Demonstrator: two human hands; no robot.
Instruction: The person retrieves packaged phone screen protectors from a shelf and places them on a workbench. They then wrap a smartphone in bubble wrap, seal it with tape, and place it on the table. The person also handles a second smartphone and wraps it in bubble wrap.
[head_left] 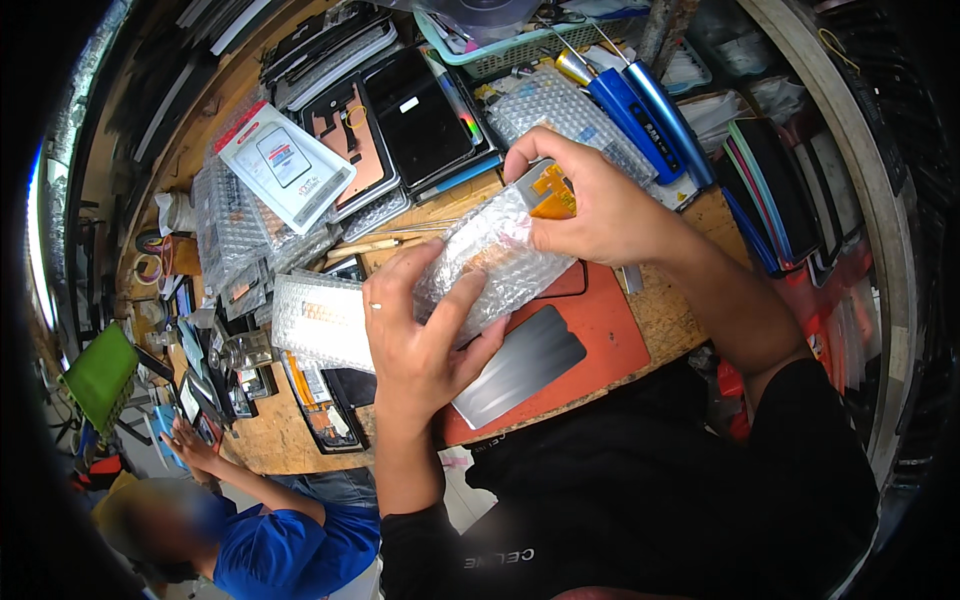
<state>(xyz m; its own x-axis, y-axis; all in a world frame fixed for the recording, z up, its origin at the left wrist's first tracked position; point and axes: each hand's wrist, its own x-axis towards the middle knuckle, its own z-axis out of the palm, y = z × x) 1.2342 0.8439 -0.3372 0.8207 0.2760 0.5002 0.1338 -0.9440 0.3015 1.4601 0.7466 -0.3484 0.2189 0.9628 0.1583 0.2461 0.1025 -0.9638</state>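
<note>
Over the workbench, a bubble-wrap sleeve point(500, 240) is held between my two hands. My right hand point(610, 210) pinches its upper end, where a flat part with an orange flex cable point(553, 197) sticks out. The rest of that part is inside the sleeve and only dimly visible. Lower down, the fingers of my left hand point(415, 330) close round the sleeve. Another flat bubble-wrap pouch point(318, 315) lies beside my left hand, partly behind it. Below the hands, a glossy grey screen-shaped panel point(525, 365) rests on an orange-red mat point(612, 335).
Tablets point(425, 115) and a white printed package point(288, 165) lie at the back left. Blue pen-shaped power tools point(640, 120) stand at the back right, near a green basket point(500, 62). An opened phone point(322, 405) lies left. A person in blue point(295, 545) sits lower left.
</note>
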